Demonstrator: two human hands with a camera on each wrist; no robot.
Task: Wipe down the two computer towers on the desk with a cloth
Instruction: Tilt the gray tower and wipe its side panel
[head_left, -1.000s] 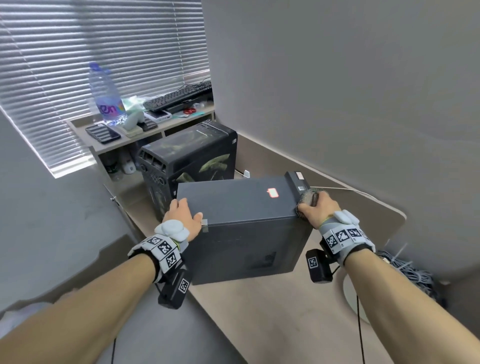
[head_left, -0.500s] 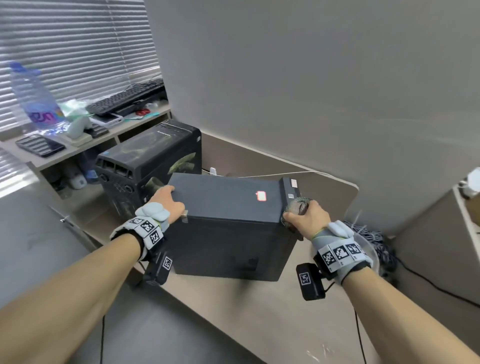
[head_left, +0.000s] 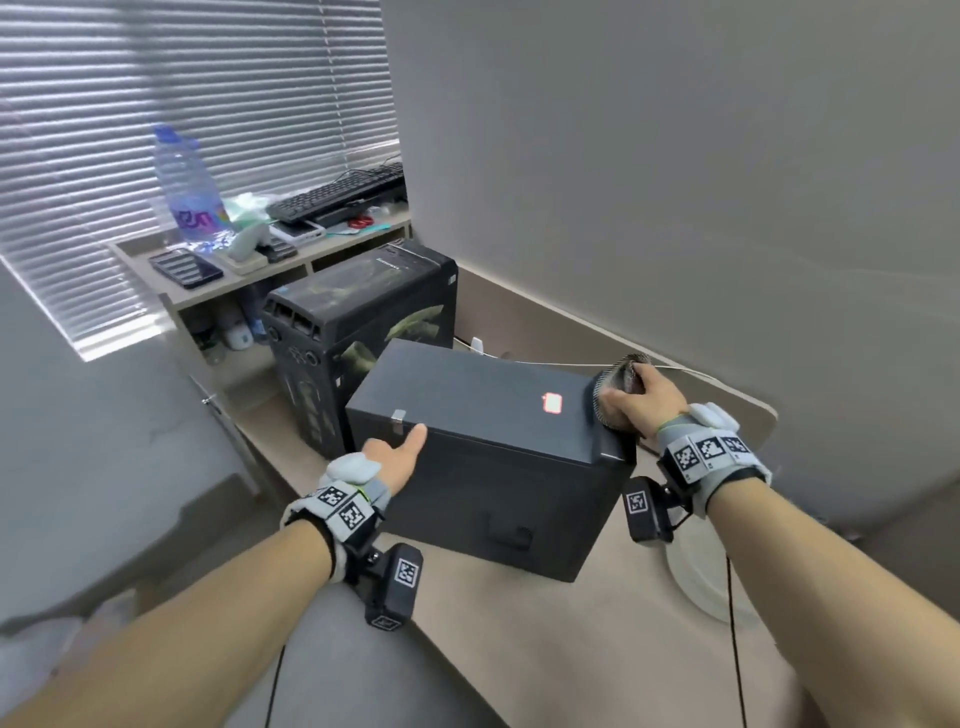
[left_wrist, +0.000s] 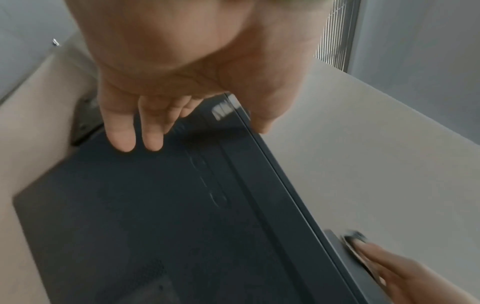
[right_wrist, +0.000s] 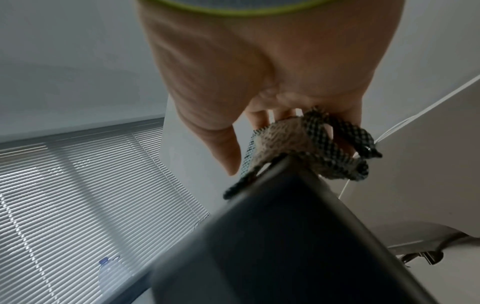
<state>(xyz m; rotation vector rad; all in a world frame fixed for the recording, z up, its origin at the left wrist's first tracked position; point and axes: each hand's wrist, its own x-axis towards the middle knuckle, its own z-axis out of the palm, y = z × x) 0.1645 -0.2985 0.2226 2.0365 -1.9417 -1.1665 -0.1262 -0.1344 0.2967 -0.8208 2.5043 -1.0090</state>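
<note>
A dark grey tower (head_left: 498, 415) lies on its side on the desk (head_left: 519, 654). Behind it stands a second black tower (head_left: 363, 317) with a camouflage print. My left hand (head_left: 397, 454) rests against the grey tower's near left corner, thumb at the top edge. In the left wrist view its fingers (left_wrist: 122, 142) lie straight on the dark panel (left_wrist: 155, 216). My right hand (head_left: 636, 400) grips a checked cloth (head_left: 621, 374) on the tower's top right corner. The right wrist view shows the cloth (right_wrist: 298, 144) bunched over that edge (right_wrist: 285, 236).
A grey wall runs close behind the desk on the right. A low shelf at the back holds a water bottle (head_left: 189, 187), a keyboard (head_left: 337, 195) and small items. A white cable (head_left: 680, 368) lies behind the tower. A white round plate (head_left: 696, 587) sits on the desk under my right wrist.
My left hand has slid off the tower's top down to its near corner. My right hand with the cloth has moved up onto the top right corner. The head view has swung.
</note>
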